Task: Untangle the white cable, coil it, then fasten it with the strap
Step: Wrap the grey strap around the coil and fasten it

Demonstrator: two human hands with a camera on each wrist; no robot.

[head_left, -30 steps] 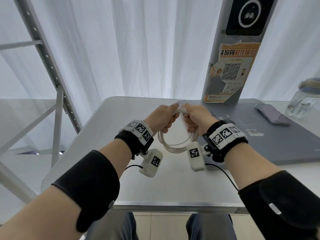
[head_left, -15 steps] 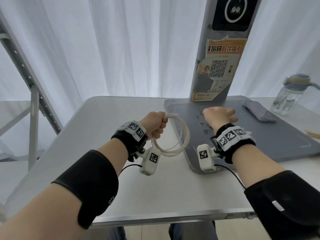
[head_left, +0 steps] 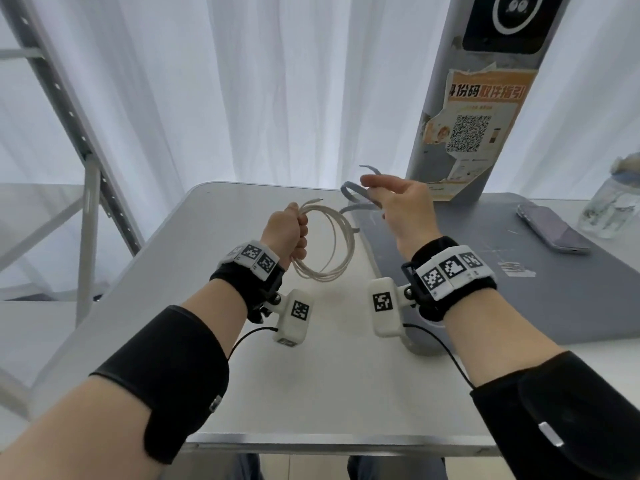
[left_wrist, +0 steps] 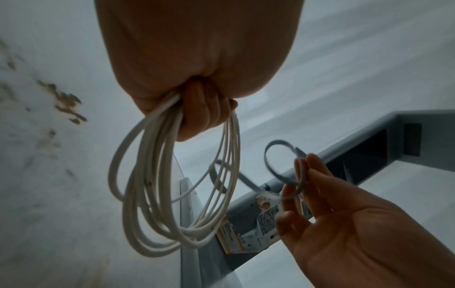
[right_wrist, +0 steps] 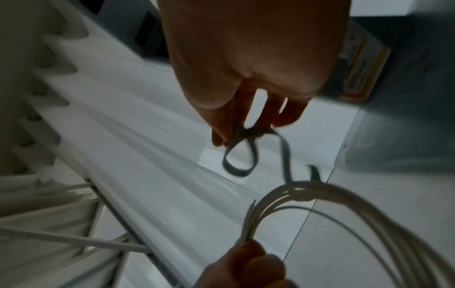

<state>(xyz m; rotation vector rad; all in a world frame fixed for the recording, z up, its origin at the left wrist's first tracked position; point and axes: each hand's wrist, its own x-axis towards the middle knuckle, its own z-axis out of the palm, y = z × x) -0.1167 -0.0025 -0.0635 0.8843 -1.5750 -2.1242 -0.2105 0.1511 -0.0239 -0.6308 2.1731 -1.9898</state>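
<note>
Over the counter [head_left: 214,271], the left hand [head_left: 285,230] is gripping the coiled white cable [head_left: 334,244] in a fist, loops hanging free. Just right, the right hand [head_left: 401,206] is pinching the grey strap [head_left: 356,190] aloft. Loosening the fist while wrapping could probably let the loops spring apart.

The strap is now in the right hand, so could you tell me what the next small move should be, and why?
Probably bring the strap across to the cable and pass it round the bundled loops: the left hand grips the finished coil, while the right hand pinches the strap clear of it.
</note>
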